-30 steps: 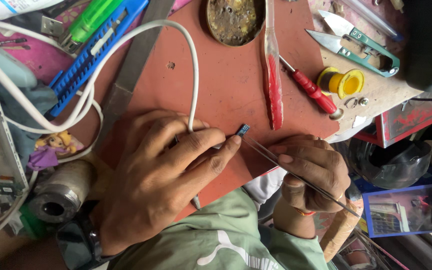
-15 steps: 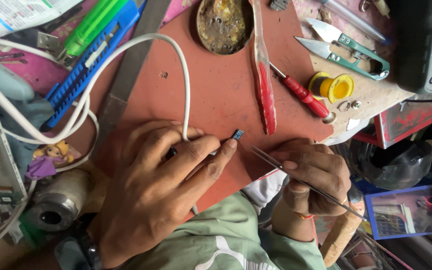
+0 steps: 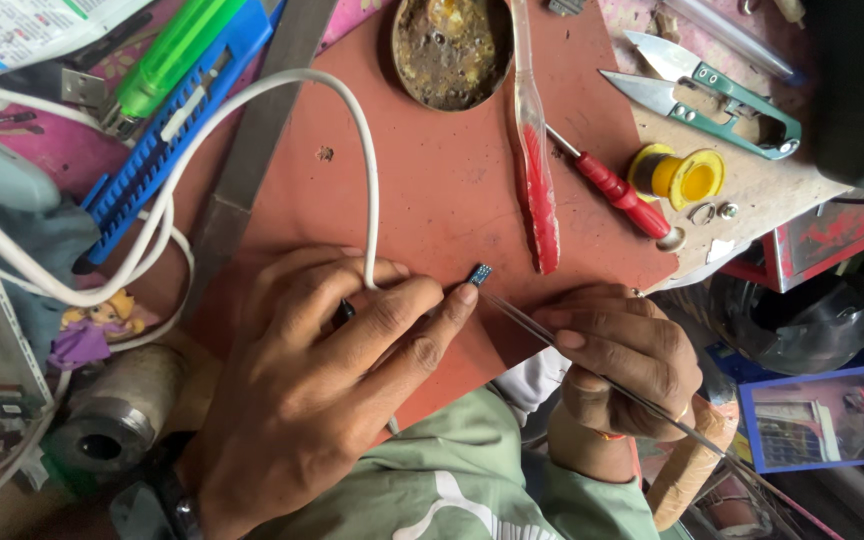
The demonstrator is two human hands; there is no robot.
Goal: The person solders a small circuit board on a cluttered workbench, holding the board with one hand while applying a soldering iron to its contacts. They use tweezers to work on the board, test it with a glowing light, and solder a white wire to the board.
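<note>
Red-brown mat (image 3: 432,200) covers the tabletop, and on it lies a tiny blue chip (image 3: 480,274). The left hand (image 3: 322,390) presses down at the chip's 8 o'clock, its forefinger tip touching the chip, grip closed on a white cable (image 3: 372,200) that loops toward 12 o'clock. The right hand (image 3: 622,365), at 4 o'clock, has its grip closed on a thin metal probe (image 3: 522,320) whose tip meets the chip. Done well, I judge, the forefinger pins the chip flat while the probe works lightly. A red screwdriver (image 3: 607,185) lies at 2 o'clock.
</note>
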